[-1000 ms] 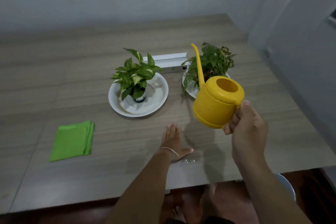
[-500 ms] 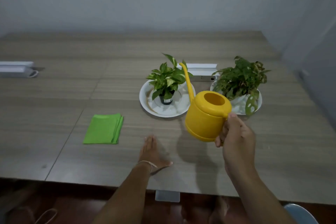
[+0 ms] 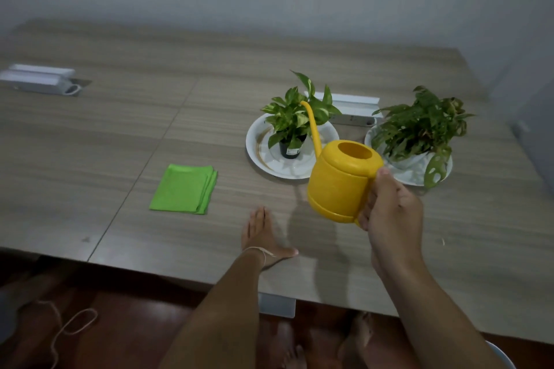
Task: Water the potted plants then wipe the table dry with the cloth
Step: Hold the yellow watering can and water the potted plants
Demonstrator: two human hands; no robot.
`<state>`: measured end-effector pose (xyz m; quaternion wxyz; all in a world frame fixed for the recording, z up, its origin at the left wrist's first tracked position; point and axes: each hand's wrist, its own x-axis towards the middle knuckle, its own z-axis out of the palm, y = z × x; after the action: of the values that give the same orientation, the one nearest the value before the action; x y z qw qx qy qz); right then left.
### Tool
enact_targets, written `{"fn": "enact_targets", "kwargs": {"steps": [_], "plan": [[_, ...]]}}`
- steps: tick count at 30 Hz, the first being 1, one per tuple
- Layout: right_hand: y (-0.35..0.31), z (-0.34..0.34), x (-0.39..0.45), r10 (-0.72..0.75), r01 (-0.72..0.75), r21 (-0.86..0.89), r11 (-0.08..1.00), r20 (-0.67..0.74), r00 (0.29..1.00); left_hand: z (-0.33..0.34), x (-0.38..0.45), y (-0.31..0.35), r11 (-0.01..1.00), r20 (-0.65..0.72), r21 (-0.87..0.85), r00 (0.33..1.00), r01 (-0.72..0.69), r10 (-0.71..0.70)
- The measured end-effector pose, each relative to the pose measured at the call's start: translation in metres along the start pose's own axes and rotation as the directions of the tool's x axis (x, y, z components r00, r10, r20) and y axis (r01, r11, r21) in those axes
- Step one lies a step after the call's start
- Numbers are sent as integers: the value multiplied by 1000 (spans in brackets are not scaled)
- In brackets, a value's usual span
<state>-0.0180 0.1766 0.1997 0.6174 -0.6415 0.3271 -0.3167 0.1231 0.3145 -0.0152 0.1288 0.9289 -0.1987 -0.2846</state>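
**Can raised, pouring about to begin**

Judging by how things lie, the task is at its start. The right hand point(image 3: 392, 213) holds the yellow can point(image 3: 341, 180) in the air above the worktop point(image 3: 150, 117), its thin spout point(image 3: 311, 126) reaching up in front of the left plant point(image 3: 295, 117). No stream of water can be seen, so whether either plant has been watered I cannot tell; the plate point(image 3: 260, 147) under the left plant shows a brownish ring. The right plant point(image 3: 419, 126) sits in its own plate well to the right of the spout. The green cloth point(image 3: 184, 189) lies folded and untouched on the worktop, apart from both hands, so the wiping is plainly still to come.

The right hand's fingers point(image 3: 367, 213) are curled closed around the can's handle, thumb on top by the rim. The left hand point(image 3: 263, 237) lies flat on the worktop near its front edge, fingers point(image 3: 257, 219) stretched out together, thumb spread, holding nothing.
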Motion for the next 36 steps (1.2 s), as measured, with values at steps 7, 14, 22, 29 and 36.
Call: {"fn": "enact_targets", "kwargs": {"steps": [7, 14, 22, 29, 36], "plan": [[-2, 15, 3, 24, -24, -27, 999, 5, 1000, 1, -1, -1, 1000, 13, -13, 1000, -9, 9], [-1, 25, 7, 28, -28, -22, 999, -1, 1000, 3, -2, -2, 999, 8, -37, 1000, -4, 4], [2, 23, 9, 61, -62, -20, 998, -16, 998, -1, -3, 0, 1000, 36, -16, 999, 4, -3], [2, 22, 8, 77, -78, -40, 996, -43, 996, 1, -1, -1, 1000, 31, -20, 1000, -2, 3], [3, 13, 10, 74, -78, -58, 995, -72, 995, 2, -1, -1, 1000, 21, -16, 1000, -3, 3]]}}
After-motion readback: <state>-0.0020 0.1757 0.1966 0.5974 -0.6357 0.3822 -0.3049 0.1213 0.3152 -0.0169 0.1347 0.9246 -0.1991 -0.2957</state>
